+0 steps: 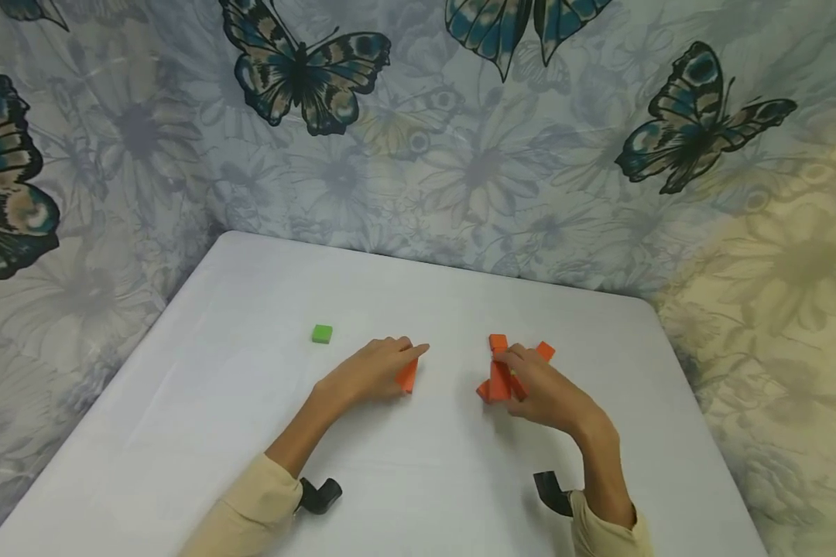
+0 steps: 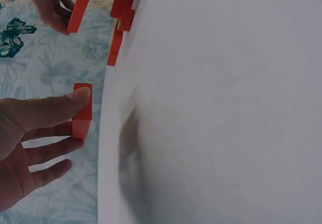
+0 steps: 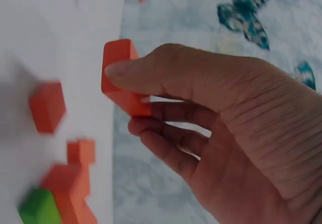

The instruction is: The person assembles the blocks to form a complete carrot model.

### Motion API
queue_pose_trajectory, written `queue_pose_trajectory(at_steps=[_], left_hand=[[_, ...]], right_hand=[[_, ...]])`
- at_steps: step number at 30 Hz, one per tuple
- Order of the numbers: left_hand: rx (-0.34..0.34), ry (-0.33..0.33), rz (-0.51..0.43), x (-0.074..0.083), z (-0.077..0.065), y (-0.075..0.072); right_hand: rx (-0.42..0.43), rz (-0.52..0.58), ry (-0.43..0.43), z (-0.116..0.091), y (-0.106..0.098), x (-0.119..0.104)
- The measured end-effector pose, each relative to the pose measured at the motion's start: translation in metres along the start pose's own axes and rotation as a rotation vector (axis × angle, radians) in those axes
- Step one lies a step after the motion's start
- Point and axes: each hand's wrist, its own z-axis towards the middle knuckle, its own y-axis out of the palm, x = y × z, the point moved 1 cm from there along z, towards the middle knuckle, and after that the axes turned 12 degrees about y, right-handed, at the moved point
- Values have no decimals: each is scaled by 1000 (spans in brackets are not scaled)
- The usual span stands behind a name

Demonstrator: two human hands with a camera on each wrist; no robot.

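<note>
My left hand (image 1: pixel 371 370) pinches an orange block (image 2: pixel 82 110) between thumb and fingers, raised over the white table left of the centre. Across from it, my right hand (image 1: pixel 549 393) grips another orange block (image 3: pixel 118 55), thumb on one face and fingers behind. That block is held above a loose cluster of orange blocks (image 1: pixel 545 350). Within the cluster, a green block (image 3: pixel 40 206) shows in the right wrist view, and one orange block (image 3: pixel 48 107) lies a little apart. In the head view the right hand partly hides the cluster.
A lone green block (image 1: pixel 322 333) lies on the white table (image 1: pixel 265 309), beyond the left hand. Behind the table hangs a butterfly-patterned cloth (image 1: pixel 418 178). Black wrist mounts (image 1: pixel 322 496) stick out from both sleeves, low over the tabletop.
</note>
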Motion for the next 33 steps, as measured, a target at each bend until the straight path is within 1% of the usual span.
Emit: queue_pose_trajectory(at_steps=[4, 8, 12, 16, 19, 22, 28, 33], left_hand=[[-35, -6, -88, 7, -9, 9], [-64, -27, -129, 14, -14, 20], [-44, -28, -103, 17, -15, 29], [-13, -40, -81, 18, -16, 35], [1, -65, -83, 16, -16, 36], [13, -77, -92, 15, -19, 35], [17, -105, -160, 12, -26, 33], [19, -110, -211, 11, -26, 33]], right_hand=[[-78, -37, -38, 9, 22, -21], [-146, -45, -73, 17, 43, -37], [-149, -67, -85, 23, 59, -47], [-152, -83, -87, 28, 68, -54], [-161, -79, -98, 31, 73, -57], [-160, -71, -122, 34, 77, -59], [-134, -93, -191, 40, 82, -69], [-110, -115, -202, 42, 84, -74]])
